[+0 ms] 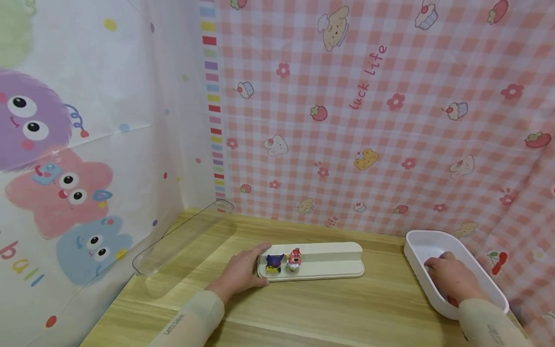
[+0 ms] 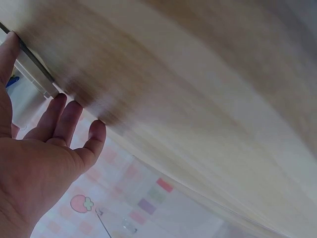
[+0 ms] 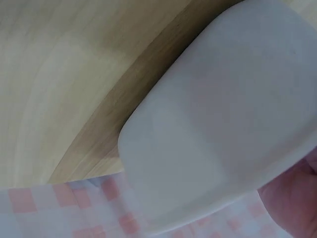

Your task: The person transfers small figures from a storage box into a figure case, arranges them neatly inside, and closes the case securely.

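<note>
A cream stepped display stand [image 1: 325,270] lies lengthwise on the table. My left hand [image 1: 240,272] holds its left end, thumb at the front edge and fingers round the back; the left wrist view shows that hand [image 2: 44,163] with fingertips at the stand's edge. On the lower step stand a dark purple and yellow figurine [image 1: 273,263] and, right beside it, a pink figurine [image 1: 294,260] with a white lower part. At the right, my right hand [image 1: 455,277] reaches down into a white plastic basin [image 1: 477,260]. Its fingertips are hidden, and I cannot tell what they hold. Something red [image 1: 453,301] shows under the palm.
A clear transparent cover [image 1: 182,241] lies on the wooden table [image 1: 303,313] at the left. Behind hangs a pink checked cloth [image 1: 368,120], and a white cartoon cloth [image 1: 130,96] covers the left side. The basin stands near the table's right edge.
</note>
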Demonstrator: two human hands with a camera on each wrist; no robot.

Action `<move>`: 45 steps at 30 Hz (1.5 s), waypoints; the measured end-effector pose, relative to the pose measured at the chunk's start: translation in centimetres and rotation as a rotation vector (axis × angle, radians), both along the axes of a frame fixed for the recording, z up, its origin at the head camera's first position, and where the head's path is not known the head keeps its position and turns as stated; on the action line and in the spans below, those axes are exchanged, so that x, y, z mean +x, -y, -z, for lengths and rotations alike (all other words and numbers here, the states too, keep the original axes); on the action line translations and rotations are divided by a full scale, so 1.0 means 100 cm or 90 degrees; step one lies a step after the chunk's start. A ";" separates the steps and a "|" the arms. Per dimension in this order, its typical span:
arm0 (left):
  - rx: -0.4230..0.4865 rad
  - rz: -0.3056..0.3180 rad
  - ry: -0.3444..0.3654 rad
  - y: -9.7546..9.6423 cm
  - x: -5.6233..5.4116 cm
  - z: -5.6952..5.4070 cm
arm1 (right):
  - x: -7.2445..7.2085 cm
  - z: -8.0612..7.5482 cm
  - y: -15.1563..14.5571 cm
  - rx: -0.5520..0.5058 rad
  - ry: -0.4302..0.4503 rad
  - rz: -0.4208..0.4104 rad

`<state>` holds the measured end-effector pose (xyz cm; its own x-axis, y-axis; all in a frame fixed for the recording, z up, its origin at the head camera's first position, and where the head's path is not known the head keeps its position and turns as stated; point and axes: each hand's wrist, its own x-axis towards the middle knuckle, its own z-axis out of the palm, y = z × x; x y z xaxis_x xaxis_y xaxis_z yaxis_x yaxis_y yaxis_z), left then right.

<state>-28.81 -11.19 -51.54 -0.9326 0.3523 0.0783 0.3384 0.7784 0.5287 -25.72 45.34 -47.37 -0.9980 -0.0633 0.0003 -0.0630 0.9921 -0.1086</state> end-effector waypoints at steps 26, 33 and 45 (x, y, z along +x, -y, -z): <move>0.003 -0.004 0.005 -0.001 0.000 0.000 | 0.013 -0.011 -0.028 -0.241 -0.059 0.147; 0.009 -0.002 0.008 -0.001 0.001 -0.002 | 0.017 -0.014 -0.027 -0.239 -0.025 0.228; 0.005 -0.001 0.003 -0.001 0.001 -0.002 | 0.015 -0.019 -0.023 -0.221 -0.010 0.231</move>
<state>-28.71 -11.10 -51.34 -0.9337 0.3497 0.0764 0.3341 0.7746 0.5370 -24.18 47.64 -45.43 -0.9552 0.2948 -0.0255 0.2759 0.8559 -0.4374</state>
